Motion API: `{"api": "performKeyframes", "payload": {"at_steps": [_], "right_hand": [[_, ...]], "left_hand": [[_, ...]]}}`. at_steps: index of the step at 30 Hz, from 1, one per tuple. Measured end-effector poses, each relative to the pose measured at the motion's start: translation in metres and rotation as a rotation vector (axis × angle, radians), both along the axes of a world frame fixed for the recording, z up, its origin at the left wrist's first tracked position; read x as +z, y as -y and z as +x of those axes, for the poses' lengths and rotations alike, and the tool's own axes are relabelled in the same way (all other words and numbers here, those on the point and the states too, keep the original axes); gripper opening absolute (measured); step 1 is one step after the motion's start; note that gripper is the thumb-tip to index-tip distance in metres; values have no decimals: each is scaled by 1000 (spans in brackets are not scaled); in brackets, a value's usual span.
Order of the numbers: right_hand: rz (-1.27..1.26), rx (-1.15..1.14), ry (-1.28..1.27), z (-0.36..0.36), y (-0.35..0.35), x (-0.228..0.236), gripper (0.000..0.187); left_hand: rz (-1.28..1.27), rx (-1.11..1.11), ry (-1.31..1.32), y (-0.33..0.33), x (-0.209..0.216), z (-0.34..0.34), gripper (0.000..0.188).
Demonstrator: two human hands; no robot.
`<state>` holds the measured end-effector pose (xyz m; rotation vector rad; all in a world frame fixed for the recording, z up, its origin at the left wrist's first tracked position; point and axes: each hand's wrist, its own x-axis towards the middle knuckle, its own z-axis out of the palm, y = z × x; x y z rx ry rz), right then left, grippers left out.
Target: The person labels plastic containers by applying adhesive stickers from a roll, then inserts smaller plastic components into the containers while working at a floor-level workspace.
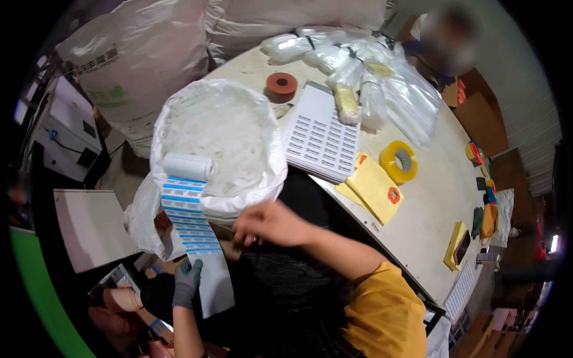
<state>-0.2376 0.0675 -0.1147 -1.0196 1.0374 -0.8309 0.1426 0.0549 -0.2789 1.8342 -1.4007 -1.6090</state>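
Observation:
My left hand (pixel 187 283), in a grey-green glove, grips the edge of a long label strip (pixel 190 224) at its lower part. Rows of white labels with blue bands cover the strip's upper part; its lower end is bare white backing. The strip runs up to a white label roll (pixel 188 167) resting on a large white bag (pixel 271 149) full of clear plastic pieces (pixel 221 128). My right hand (pixel 268 224) is bare and slightly blurred, just off the bag's near rim. Its fingers are curled together, and what they hold, if anything, is too small to make out.
On the table (pixel 427 209) at right lie a stack of printed label sheets (pixel 322 131), yellow tape (pixel 399 162), yellow envelopes (pixel 376 191), a reddish-brown roll (pixel 281 87) and plastic bags (pixel 412 104). Large sacks (pixel 140 65) stand behind. Another person (pixel 447 45) is at the far right.

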Motion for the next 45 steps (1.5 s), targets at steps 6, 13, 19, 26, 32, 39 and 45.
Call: {"api": "performKeyframes", "payload": {"at_steps": [6,13,19,26,32,39,45], "right_hand": [[-530,-672,-882,-126,57,0,17],[-910,-815,-1037,-127,61,-32,16],[-824,-783,-1125,-178,34,-38,13],[-647,-283,-1493,-136,199,-66,14],[-605,-357,-1418,-148,216,-55,28],[-803,-843,-1385,-200,63,-3,50],[-29,-1086,-1773,-292,-134,-31,36]], "left_hand": [[-424,34,277,30,-169,94,64],[-713,280,-33,-10,-2,26,57],[-1225,-32,538,-23,109,-103,60],[-1487,-531,249,-37,157,-181,63],[-1403,-485,347,-52,150,-191,62],[-1169,-576,156,-68,142,-196,52],[-1196,-615,24,-56,131,-201,47]]}}
